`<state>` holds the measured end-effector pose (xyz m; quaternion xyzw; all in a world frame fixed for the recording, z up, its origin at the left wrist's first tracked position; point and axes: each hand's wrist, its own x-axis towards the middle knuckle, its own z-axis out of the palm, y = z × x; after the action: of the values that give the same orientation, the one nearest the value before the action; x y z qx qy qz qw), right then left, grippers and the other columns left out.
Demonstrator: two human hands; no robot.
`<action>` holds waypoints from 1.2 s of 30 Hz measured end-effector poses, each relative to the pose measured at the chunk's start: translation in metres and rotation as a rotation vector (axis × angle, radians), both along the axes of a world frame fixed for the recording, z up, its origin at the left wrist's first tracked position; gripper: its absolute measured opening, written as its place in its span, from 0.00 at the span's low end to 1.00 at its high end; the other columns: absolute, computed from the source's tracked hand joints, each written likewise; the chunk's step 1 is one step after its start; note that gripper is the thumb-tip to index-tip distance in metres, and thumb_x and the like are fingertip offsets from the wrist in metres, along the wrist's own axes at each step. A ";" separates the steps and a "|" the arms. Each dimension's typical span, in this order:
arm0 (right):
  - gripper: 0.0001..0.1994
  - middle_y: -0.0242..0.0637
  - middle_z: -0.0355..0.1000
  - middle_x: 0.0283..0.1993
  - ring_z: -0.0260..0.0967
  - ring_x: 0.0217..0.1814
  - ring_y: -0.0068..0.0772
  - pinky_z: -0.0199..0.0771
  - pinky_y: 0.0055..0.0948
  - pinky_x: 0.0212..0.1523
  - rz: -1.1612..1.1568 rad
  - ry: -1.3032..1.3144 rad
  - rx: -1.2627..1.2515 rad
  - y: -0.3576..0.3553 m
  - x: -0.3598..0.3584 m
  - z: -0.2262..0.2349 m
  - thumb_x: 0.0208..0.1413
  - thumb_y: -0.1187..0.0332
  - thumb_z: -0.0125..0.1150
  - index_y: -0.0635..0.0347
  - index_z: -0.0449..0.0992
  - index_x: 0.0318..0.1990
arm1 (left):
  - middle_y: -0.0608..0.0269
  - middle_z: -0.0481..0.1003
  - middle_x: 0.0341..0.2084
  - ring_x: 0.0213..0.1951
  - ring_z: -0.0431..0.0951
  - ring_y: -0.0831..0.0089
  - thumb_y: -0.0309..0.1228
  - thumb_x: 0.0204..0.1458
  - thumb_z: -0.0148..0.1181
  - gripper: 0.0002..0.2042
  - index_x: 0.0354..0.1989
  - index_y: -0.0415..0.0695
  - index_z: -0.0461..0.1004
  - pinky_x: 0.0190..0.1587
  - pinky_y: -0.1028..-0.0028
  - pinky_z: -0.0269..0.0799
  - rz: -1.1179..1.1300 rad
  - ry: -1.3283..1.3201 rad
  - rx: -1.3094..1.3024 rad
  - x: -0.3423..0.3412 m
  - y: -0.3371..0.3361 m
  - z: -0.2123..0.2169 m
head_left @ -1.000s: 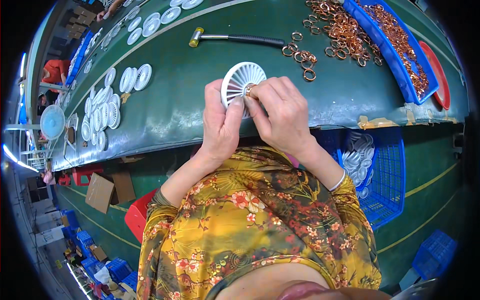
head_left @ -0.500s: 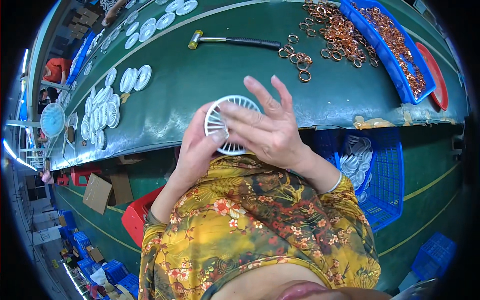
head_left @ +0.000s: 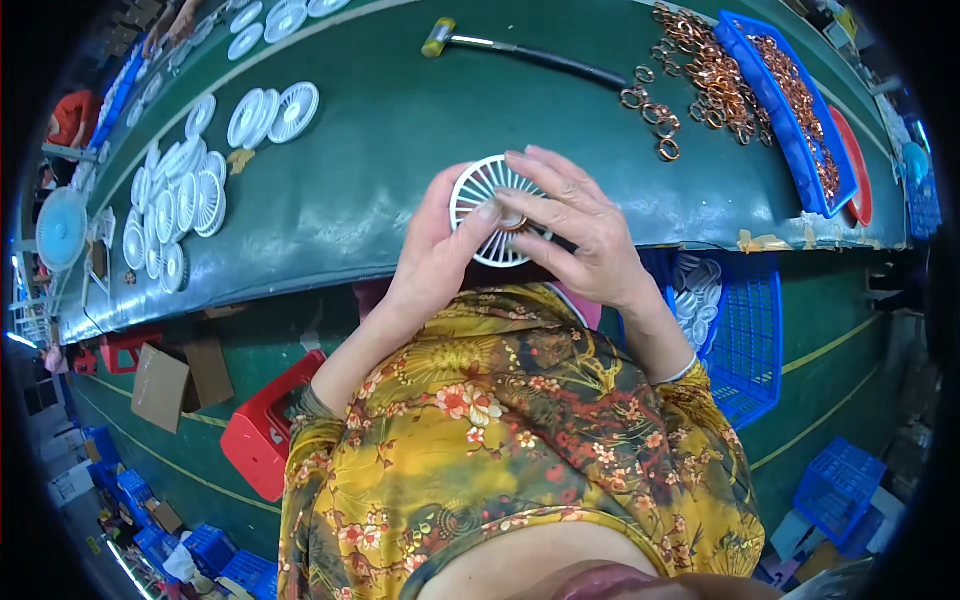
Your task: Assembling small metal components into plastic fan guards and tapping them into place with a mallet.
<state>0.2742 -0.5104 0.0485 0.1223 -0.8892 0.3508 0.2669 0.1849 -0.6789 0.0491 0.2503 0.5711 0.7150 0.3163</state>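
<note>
Left hand point(head_left: 440, 228): grip closed on white disc point(head_left: 484, 190), by near edge of tabletop point(head_left: 350, 170). Right hand point(head_left: 592, 232): grip half-curled over disc's centre, hold uncertain.

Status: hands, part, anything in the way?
Left hand holds white spoked disc. Right hand has fingertips over its centre. Hammer beyond, apart from both hands.

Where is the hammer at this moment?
In the head view, the hammer lies on the green tabletop near the top centre, beyond the white slotted disc, its handle end at right, close to some loose copper-coloured rings.
</note>
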 end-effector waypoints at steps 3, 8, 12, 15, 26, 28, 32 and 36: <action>0.14 0.34 0.75 0.51 0.68 0.58 0.43 0.62 0.41 0.59 -0.180 -0.025 -0.021 -0.020 -0.010 -0.003 0.44 0.65 0.69 0.53 0.80 0.41 | 0.61 0.70 0.47 0.49 0.70 0.78 0.32 0.63 0.47 0.17 0.57 0.38 0.60 0.52 0.77 0.67 -0.015 -0.120 0.107 -0.004 -0.008 -0.012; 0.13 0.31 0.77 0.45 0.71 0.55 0.41 0.58 0.44 0.60 -0.279 -0.074 -0.115 -0.044 -0.019 -0.002 0.41 0.63 0.72 0.54 0.80 0.35 | 0.62 0.70 0.45 0.47 0.71 0.79 0.32 0.63 0.45 0.17 0.57 0.37 0.61 0.50 0.77 0.68 -0.022 -0.315 0.133 -0.008 -0.024 -0.013; 0.12 0.30 0.77 0.48 0.67 0.61 0.43 0.47 0.50 0.66 0.063 -0.056 -0.028 -0.027 -0.019 0.004 0.41 0.60 0.72 0.52 0.82 0.34 | 0.62 0.71 0.45 0.47 0.71 0.79 0.35 0.62 0.50 0.20 0.58 0.37 0.60 0.50 0.77 0.69 -0.153 -0.323 0.147 -0.006 -0.038 -0.003; 0.11 0.31 0.77 0.48 0.66 0.62 0.43 0.49 0.49 0.65 0.094 -0.045 0.049 -0.024 -0.019 0.005 0.44 0.62 0.71 0.51 0.82 0.36 | 0.62 0.71 0.44 0.46 0.71 0.78 0.34 0.59 0.55 0.22 0.58 0.37 0.59 0.49 0.77 0.70 -0.140 -0.249 0.096 -0.005 -0.040 -0.008; 0.25 0.40 0.70 0.51 0.69 0.51 0.27 0.72 0.28 0.51 0.029 -0.346 -0.763 -0.015 0.001 -0.015 0.58 0.70 0.61 0.64 0.62 0.62 | 0.50 0.76 0.41 0.41 0.80 0.62 0.31 0.56 0.58 0.23 0.58 0.39 0.60 0.41 0.69 0.76 -0.021 0.573 -0.058 -0.008 -0.014 -0.020; 0.24 0.38 0.71 0.48 0.70 0.49 0.26 0.73 0.26 0.49 0.042 -0.383 -0.821 -0.009 0.004 -0.018 0.56 0.70 0.62 0.64 0.64 0.59 | 0.51 0.76 0.41 0.41 0.80 0.60 0.31 0.56 0.58 0.23 0.58 0.39 0.60 0.41 0.68 0.76 -0.037 0.649 -0.006 -0.010 -0.007 -0.026; 0.24 0.35 0.72 0.46 0.71 0.48 0.26 0.74 0.27 0.48 -0.029 -0.352 -0.646 0.004 0.007 -0.011 0.53 0.71 0.65 0.61 0.67 0.58 | 0.51 0.76 0.41 0.40 0.79 0.61 0.26 0.51 0.63 0.21 0.54 0.40 0.67 0.42 0.68 0.74 -0.072 0.854 -0.081 -0.014 0.000 -0.009; 0.24 0.43 0.72 0.44 0.71 0.42 0.37 0.72 0.35 0.42 -0.690 -0.299 -0.186 0.060 0.000 -0.013 0.49 0.62 0.66 0.57 0.71 0.54 | 0.57 0.78 0.39 0.40 0.79 0.58 0.25 0.49 0.61 0.21 0.54 0.47 0.69 0.43 0.64 0.74 0.235 1.341 -0.107 -0.032 0.021 -0.022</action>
<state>0.2738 -0.4500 0.0353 -0.2611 -0.8717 0.3334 0.2467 0.1533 -0.6578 0.0271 0.5594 0.7015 0.4059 -0.1739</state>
